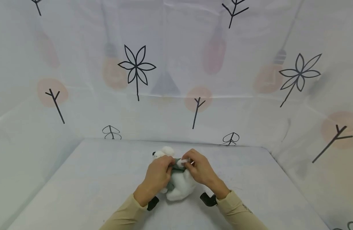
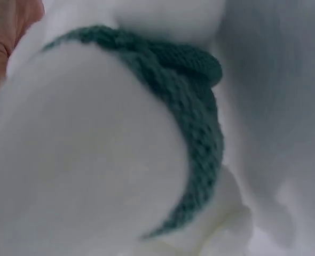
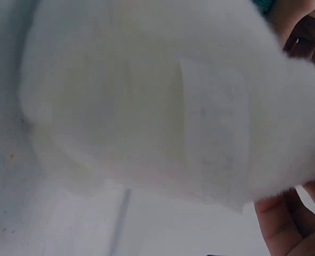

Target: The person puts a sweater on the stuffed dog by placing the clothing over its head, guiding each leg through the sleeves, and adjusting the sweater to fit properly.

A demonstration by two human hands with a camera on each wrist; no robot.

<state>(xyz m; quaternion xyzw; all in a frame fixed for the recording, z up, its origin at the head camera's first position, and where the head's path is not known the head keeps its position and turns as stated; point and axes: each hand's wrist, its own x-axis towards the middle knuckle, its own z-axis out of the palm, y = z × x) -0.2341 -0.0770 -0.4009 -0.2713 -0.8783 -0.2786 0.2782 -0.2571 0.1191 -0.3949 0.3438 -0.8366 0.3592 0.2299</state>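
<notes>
A white plush bear (image 1: 182, 185) with a black nose (image 1: 154, 153) lies on the white table, its head toward the far left. Wrapped around it is a green knitted scarf (image 2: 197, 138), its band curving over the white fur in the left wrist view. My left hand (image 1: 157, 172) grips the scarf near the bear's neck, thumb and fingers close together. Just to the right, my right hand (image 1: 201, 169) pinches a small white fluffy part of the bear beside the green knit. In the right wrist view a white fabric label (image 3: 216, 133) hangs on the fur.
The white table (image 1: 64, 188) extends around the toy, with its far edge against a white curtain (image 1: 170, 121) printed with plants and lamps. Black straps (image 1: 208, 199) hang at both wrists, below the beige sleeves (image 1: 236, 210).
</notes>
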